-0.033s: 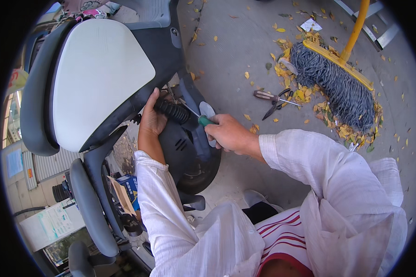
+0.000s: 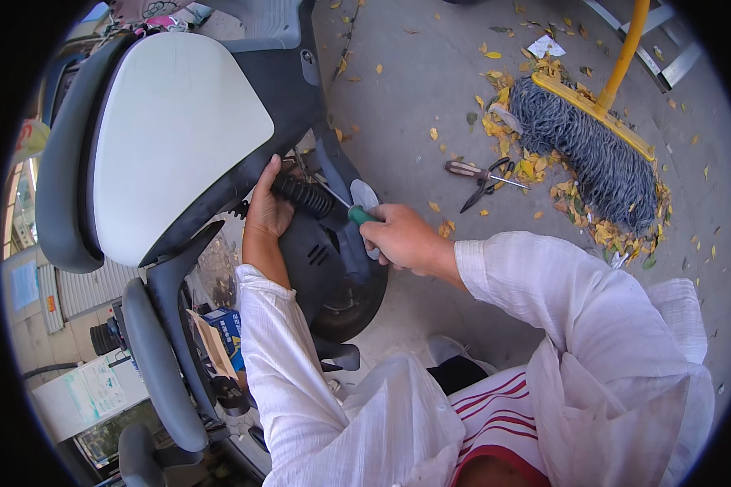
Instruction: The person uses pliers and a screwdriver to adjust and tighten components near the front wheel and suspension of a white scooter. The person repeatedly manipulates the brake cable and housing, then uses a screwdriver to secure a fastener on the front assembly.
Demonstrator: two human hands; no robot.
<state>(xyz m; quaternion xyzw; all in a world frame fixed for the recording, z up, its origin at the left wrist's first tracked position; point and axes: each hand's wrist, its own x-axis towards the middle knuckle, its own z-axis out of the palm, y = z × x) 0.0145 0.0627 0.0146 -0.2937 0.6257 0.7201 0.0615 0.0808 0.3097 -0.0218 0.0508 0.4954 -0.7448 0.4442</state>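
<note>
Gripping a green-handled screwdriver [image 2: 361, 215] in our right hand [image 2: 412, 241], we're resting our left hand [image 2: 266, 207] (grip unclear, fingers partly hidden), beside a ribbed scooter shock absorber [image 2: 307, 196]

**Open-Air Repair Spot on Grey Paving**

This looks like an outdoor place where vehicles get repaired, much like a roadside workshop. The grey paving [image 2: 414, 105] is scattered with yellow leaves [image 2: 532, 169], thickest around a string mop [image 2: 589, 146]. A scooter [image 2: 179, 146] with a white panel fills much of the left side, and the person's right hand [image 2: 410, 239] grips a green-handled screwdriver [image 2: 361, 215] whose shaft reaches in among its parts. A second screwdriver [image 2: 466, 169] and a dark pair of pliers or snips [image 2: 477, 195] lie together directly on the ground. At far left stands a corrugated panel [image 2: 97, 288]; whether it belongs to a shop cannot be told.
</note>
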